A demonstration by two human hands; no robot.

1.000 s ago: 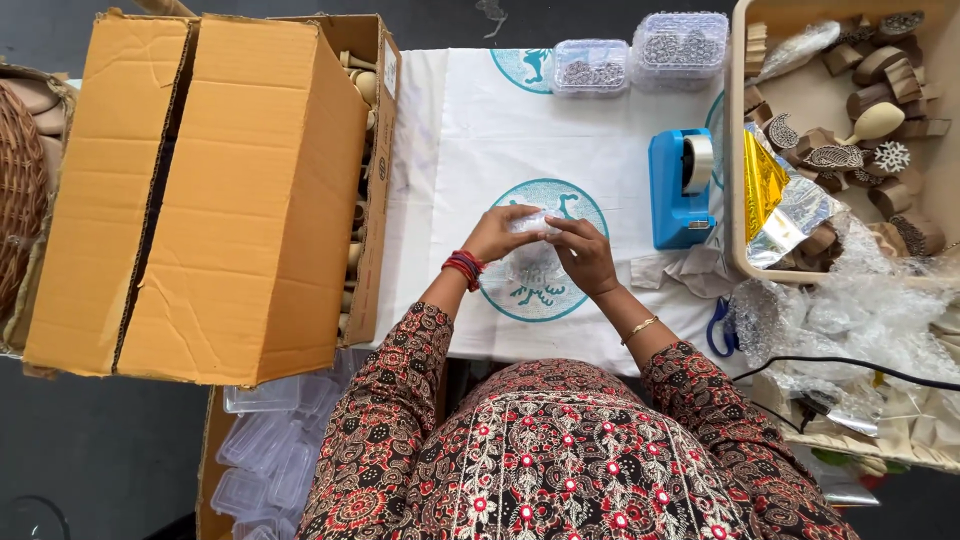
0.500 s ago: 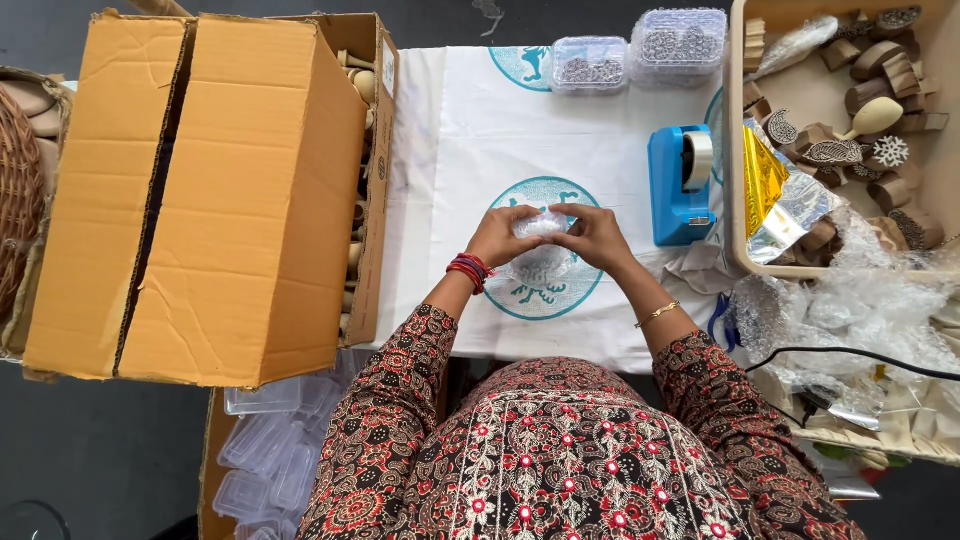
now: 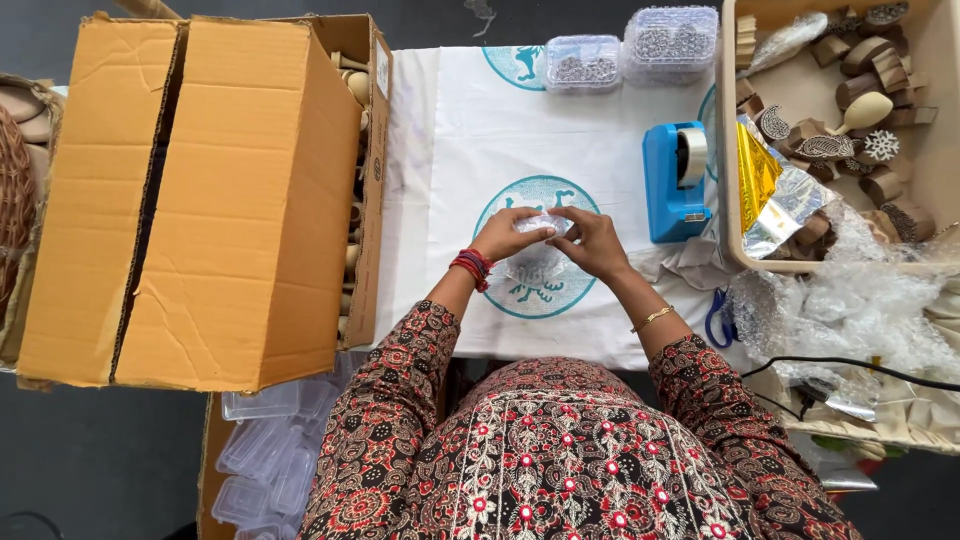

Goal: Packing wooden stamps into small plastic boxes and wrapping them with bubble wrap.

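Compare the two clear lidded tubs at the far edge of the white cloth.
The left tub is smaller and lower; the right tub is bigger and reaches further toward the far edge. The left tub sits beside a teal print; the right tub sits nearer the tray. Both are clear plastic, closed, holding small pale pieces.

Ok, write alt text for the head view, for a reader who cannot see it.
Seen from above, a person's left hand and right hand together hold a small clear wrapped bundle over a white cloth. A cardboard box lies at left, a blue tape dispenser at right.
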